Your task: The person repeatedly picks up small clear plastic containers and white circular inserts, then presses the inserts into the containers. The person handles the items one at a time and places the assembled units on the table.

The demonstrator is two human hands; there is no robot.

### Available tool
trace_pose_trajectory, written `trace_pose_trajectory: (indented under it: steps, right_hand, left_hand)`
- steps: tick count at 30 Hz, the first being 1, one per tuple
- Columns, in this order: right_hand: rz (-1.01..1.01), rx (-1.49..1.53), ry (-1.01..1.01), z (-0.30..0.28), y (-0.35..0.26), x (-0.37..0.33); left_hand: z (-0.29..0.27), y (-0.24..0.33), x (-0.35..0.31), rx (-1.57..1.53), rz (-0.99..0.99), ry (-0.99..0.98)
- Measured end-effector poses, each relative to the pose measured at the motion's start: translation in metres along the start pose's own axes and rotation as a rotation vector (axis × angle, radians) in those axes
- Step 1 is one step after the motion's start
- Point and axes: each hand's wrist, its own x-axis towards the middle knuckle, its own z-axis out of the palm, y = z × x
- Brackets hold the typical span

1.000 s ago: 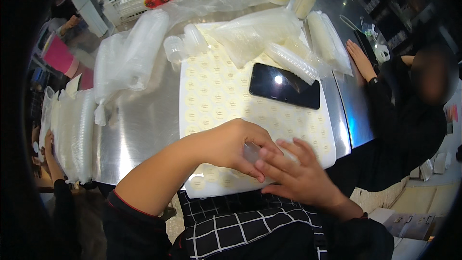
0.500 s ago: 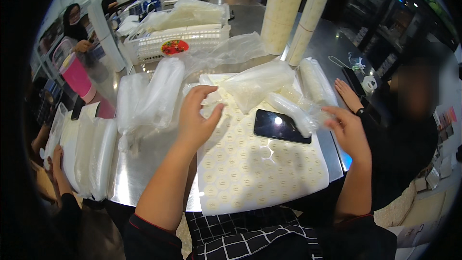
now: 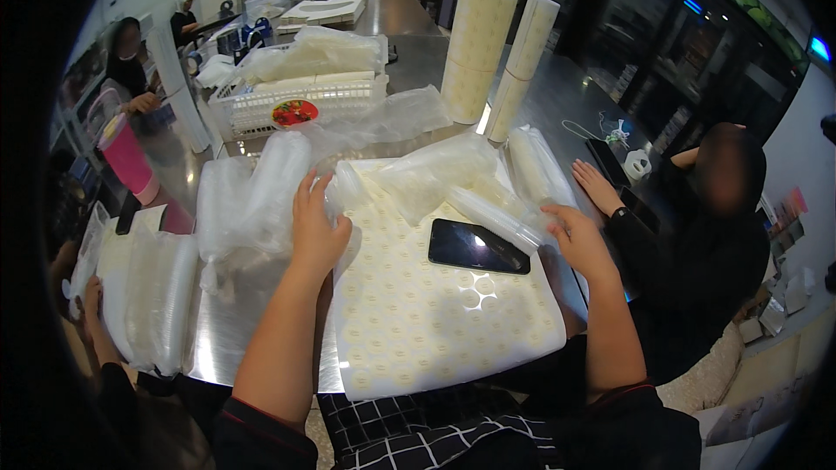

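My left hand (image 3: pixel 317 231) is open, fingers spread, beside the left edge of the sticker sheet (image 3: pixel 444 331). It is nearest to a small stack of clear plastic lids (image 3: pixel 348 184). My right hand (image 3: pixel 582 245) has its fingers curled on the right end of a wrapped sleeve of clear plastic lids (image 3: pixel 495 216). That sleeve slants over the sheet and overlaps a black phone (image 3: pixel 479 246). Behind it lies a crumpled clear plastic bag (image 3: pixel 444 170). Several round stickers have been peeled from the sheet below the phone.
Bagged clear plastic stacks (image 3: pixel 266 187) lie left, with more packs (image 3: pixel 148 287) by another person's hand. A white basket (image 3: pixel 305 100) and two upright paper rolls (image 3: pixel 479 48) stand behind. Another person's hand (image 3: pixel 597 187) rests at the right. A pink tumbler (image 3: pixel 131 161) stands far left.
The whole view has shifted, so the table appears further left and lower. My left hand has moved slightly left. My right hand has come in to the sleeve's end and its fingers have curled.
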Motion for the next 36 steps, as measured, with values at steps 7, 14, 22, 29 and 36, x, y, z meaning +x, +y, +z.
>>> trace_pose_trajectory:
  steps: [7,14,22,29,36]
  right_hand:
    - [-0.036,-0.312,0.247,0.009,-0.025,-0.027]
    - [0.132,-0.054,0.156,0.021,-0.042,-0.025]
    - [-0.385,0.174,-0.09,0.053,-0.126,-0.043]
    - [0.167,1.142,-0.047,0.078,-0.126,-0.041]
    - [0.274,1.171,-0.186,0.08,-0.117,-0.044]
  left_hand:
    - [0.011,-0.03,0.005,0.009,-0.053,-0.049]
    - [0.005,-0.021,0.007,-0.156,-0.196,-0.054]
    - [-0.037,0.066,-0.012,-0.435,-0.134,-0.434]
    - [-0.018,0.087,-0.037,-1.026,-0.039,-0.575]
    - [0.003,0.092,-0.059,-1.039,-0.412,-0.872]
